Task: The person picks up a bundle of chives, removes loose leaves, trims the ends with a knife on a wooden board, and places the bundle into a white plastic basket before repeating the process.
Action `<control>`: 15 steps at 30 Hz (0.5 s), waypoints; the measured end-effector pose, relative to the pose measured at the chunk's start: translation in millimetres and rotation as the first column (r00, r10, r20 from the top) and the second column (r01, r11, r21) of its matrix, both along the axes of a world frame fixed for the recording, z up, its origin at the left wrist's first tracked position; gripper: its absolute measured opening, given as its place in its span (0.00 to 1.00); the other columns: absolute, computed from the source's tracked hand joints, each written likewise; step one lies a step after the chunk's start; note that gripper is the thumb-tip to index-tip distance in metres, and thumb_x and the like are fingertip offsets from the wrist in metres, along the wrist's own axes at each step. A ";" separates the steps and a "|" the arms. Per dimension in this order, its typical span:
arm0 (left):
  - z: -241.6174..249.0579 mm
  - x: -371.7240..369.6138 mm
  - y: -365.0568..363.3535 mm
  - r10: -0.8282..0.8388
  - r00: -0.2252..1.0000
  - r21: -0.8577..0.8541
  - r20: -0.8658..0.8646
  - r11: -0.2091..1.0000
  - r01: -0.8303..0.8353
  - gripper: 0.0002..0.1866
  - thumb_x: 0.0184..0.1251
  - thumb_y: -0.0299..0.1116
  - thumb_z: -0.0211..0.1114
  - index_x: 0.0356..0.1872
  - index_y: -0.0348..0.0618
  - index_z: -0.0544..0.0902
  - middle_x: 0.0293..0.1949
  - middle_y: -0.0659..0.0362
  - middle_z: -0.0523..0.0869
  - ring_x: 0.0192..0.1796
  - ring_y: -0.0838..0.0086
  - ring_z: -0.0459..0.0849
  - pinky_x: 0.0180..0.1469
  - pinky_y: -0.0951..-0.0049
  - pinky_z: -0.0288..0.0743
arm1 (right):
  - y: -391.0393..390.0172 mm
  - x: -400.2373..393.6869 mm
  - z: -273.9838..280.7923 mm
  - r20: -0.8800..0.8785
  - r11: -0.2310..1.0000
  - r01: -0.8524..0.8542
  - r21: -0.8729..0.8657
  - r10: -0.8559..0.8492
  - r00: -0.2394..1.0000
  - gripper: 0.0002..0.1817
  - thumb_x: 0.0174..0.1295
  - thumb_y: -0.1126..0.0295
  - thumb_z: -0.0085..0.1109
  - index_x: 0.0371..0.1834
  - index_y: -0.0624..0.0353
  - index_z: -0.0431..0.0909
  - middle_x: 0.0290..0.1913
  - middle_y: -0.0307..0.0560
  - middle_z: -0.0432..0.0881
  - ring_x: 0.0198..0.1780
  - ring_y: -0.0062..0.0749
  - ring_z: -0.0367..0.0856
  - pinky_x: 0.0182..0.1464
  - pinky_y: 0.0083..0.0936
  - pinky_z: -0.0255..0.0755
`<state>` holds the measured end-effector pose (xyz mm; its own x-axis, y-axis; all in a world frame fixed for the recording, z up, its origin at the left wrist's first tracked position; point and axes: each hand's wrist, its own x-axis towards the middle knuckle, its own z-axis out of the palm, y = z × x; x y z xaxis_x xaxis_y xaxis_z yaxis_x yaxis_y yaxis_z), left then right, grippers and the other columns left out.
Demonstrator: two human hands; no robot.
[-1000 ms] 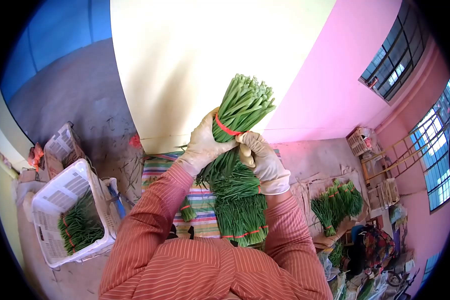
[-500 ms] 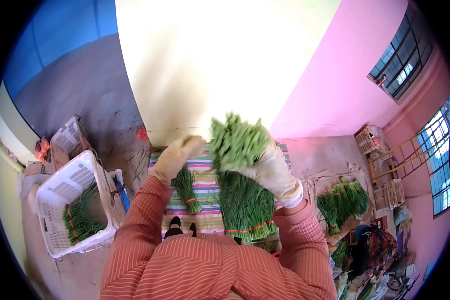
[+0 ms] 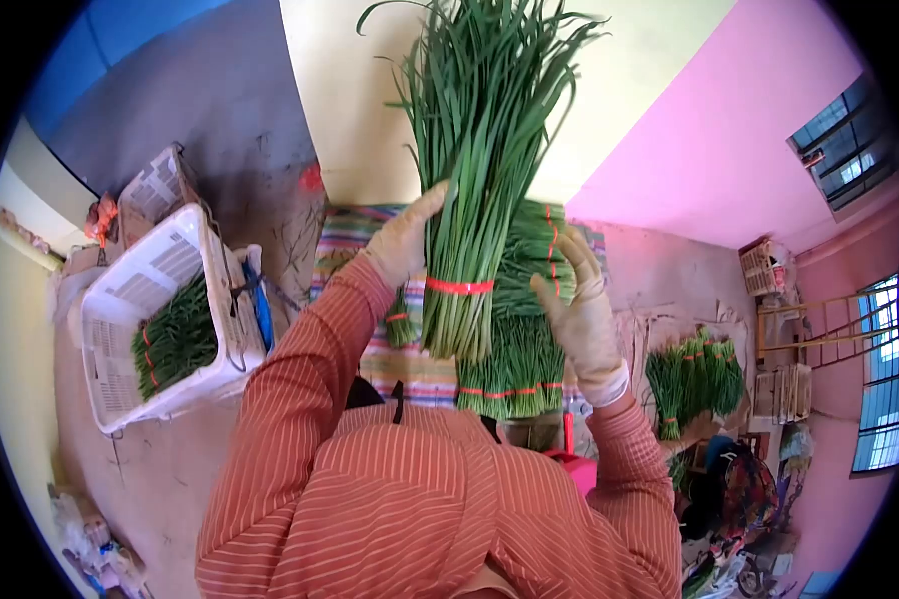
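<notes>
A large bundle of garlic chives (image 3: 474, 200) with a red band near its cut ends stands before me, leaf tips pointing away. My left hand (image 3: 410, 235), in a pale glove, grips its left side; some of its fingers are hidden behind the leaves. To the right of the bundle, my gloved right hand (image 3: 581, 319) is open, thumb and fingers apart, holding nothing. Below lie several banded chive bundles (image 3: 509, 374) on a striped sheet (image 3: 360, 225). One small bundle (image 3: 400, 324) sits partly hidden by my left forearm.
On the left stands a white plastic crate (image 3: 105, 344) with banded chives (image 3: 175, 334) inside. More chive bundles (image 3: 697, 379) lie on a sheet at right. A wooden ladder (image 3: 819, 319) leans near the window. A pink object (image 3: 577, 469) is beside my right elbow.
The chive bundle has passed from my right hand to my left and turned, its band now visible and its leaves pointing away. My right hand has let go and opened. The view has shifted.
</notes>
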<state>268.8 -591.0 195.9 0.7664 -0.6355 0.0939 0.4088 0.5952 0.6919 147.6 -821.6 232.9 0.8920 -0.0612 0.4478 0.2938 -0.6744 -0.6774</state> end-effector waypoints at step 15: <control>-16.6 47.4 68.7 0.180 0.961 -0.051 -0.211 0.980 -0.194 0.35 0.73 0.61 0.56 0.70 0.45 0.70 0.64 0.55 0.80 0.64 0.68 0.79 0.69 0.69 0.72 | 117.5 54.3 -15.9 -0.367 0.490 -0.007 0.872 0.660 0.655 0.39 0.68 0.59 0.67 0.76 0.61 0.59 0.65 0.42 0.74 0.64 0.23 0.72 0.67 0.23 0.68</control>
<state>316.2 -522.3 179.3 0.8784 -0.4764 -0.0377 0.4136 0.7185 0.5592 201.8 -704.1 217.0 0.9232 0.3046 -0.2345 -0.3147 0.2486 -0.9161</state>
